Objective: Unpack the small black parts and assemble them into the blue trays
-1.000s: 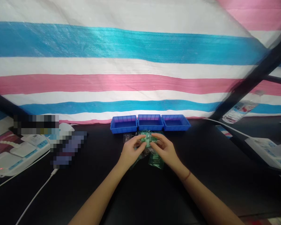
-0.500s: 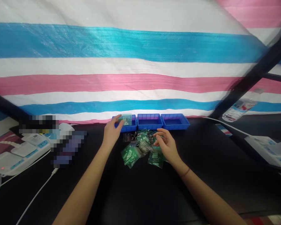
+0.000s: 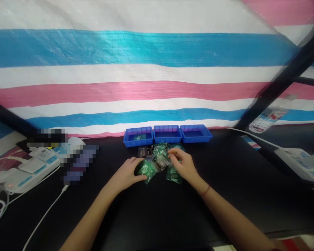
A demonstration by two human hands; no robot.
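The left hand [image 3: 127, 174] is half open, thumb and fingers around the near-left green packet [image 3: 147, 169]. The right hand [image 3: 183, 163] curls over the packet pile [image 3: 161, 155], its grip unclear, just in front of three blue trays [image 3: 167, 134].

Black tabletop [image 3: 151, 216], bearing three blue trays [image 3: 138, 142] in a row at the far centre. On its near side of the row lies a pile of small clear and green bags [image 3: 161, 158]. At left, a white power strip [image 3: 23, 179] and a pixelated, apparently flat object [image 3: 81, 165]; at right, a second power strip [image 3: 300, 164].
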